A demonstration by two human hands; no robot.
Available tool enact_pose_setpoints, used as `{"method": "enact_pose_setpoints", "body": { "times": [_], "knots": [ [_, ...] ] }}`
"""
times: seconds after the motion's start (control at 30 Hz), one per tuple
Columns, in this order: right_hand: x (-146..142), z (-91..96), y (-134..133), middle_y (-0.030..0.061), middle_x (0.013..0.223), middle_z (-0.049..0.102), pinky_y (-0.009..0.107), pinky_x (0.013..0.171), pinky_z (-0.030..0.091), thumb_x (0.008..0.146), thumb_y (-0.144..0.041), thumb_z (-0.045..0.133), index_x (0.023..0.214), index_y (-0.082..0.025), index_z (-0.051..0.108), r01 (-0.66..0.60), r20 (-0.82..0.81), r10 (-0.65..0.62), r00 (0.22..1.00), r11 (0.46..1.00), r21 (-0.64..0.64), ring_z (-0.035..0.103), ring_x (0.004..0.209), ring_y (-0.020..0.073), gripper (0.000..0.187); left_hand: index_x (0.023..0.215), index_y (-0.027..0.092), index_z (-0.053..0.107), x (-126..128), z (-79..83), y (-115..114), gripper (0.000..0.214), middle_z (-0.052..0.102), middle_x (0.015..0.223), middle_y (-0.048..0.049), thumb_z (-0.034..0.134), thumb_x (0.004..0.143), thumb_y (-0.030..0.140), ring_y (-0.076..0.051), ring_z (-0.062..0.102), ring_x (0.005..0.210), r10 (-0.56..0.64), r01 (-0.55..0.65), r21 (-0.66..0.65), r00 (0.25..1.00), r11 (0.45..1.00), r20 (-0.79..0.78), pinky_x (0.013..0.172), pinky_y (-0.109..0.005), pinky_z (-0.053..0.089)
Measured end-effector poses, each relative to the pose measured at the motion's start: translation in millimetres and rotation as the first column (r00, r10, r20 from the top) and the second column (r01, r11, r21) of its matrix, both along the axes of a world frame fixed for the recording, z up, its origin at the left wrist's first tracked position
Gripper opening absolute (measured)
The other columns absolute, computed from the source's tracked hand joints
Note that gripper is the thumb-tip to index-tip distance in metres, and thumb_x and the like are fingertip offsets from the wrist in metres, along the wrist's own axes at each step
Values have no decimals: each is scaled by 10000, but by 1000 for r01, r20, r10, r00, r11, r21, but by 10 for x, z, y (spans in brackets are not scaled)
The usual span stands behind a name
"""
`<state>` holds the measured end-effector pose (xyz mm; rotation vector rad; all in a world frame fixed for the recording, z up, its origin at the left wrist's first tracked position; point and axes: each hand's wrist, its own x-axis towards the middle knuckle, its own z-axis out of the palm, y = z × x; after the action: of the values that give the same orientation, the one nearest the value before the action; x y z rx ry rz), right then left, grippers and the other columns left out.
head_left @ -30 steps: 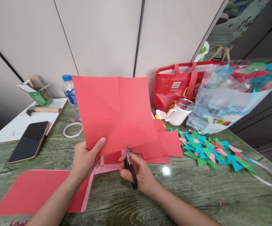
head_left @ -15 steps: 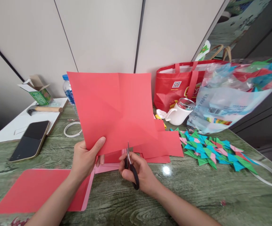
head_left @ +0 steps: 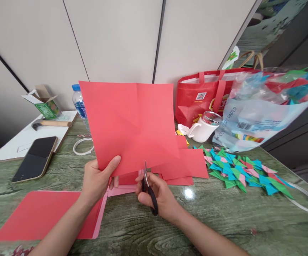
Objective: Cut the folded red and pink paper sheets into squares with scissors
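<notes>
The red sheet [head_left: 132, 124] stands upright above the bench [head_left: 209, 220], creased down its middle. The left hand [head_left: 96, 181] has its grip pinching the sheet's lower left corner, thumb across the front. The right hand [head_left: 160, 195] has its grip pressed round the black handles of the scissors [head_left: 149, 188], whose blades point up and meet the sheet's bottom edge near the centre crease.

Cut red pieces [head_left: 188, 165] lie flat just behind the sheet. A red stack [head_left: 44, 215] lies at the near left.

A clear plastic bag [head_left: 255, 117] at the right reads "COPY PAPER". The red tote [head_left: 196, 103] carries a QR code. The green box [head_left: 44, 103] has print too small to read.

Folded triangles [head_left: 239, 170] crowd the right. A phone [head_left: 35, 158] lies on the left. The near bench ahead of the right wrist is open.
</notes>
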<state>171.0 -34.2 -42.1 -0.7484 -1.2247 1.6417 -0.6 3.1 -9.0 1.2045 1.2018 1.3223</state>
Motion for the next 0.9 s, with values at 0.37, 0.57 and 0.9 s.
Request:
{"method": "enact_pose_setpoints", "body": {
  "times": [0.37, 0.57, 0.9],
  "knots": [
    [-17, -7, -7, -17, 709, 490, 242, 605, 348, 682, -316, 687, 878, -160, 509, 71, 80, -74, 994, 997, 29, 456, 647, 106, 308, 405, 176, 484, -7, 14, -10, 390, 503, 270, 46, 600, 756, 301, -91, 407, 215, -13, 15, 37, 998, 999, -54, 254, -198, 266],
    [-15, -22, -18, -27, 668, 492, 228, 569, 339, 675, -309, 692, 846, -158, 515, 90, 77, -94, 993, 995, 49, 448, 606, 95, 289, 383, 175, 481, -12, 38, -21, 410, 506, 269, 43, 587, 762, 289, -83, 398, 216, -14, 19, 57, 995, 998, -94, 261, -198, 264],
    [-38, -42, -7, -51, 603, 471, 206, 511, 312, 626, -285, 730, 806, -156, 526, 108, 35, -107, 994, 994, -14, 399, 534, 71, 301, 380, 181, 480, -10, 35, -21, 414, 497, 262, 47, 592, 757, 311, -92, 403, 214, -11, 16, 50, 996, 999, -94, 258, -203, 273]
  ]
}}
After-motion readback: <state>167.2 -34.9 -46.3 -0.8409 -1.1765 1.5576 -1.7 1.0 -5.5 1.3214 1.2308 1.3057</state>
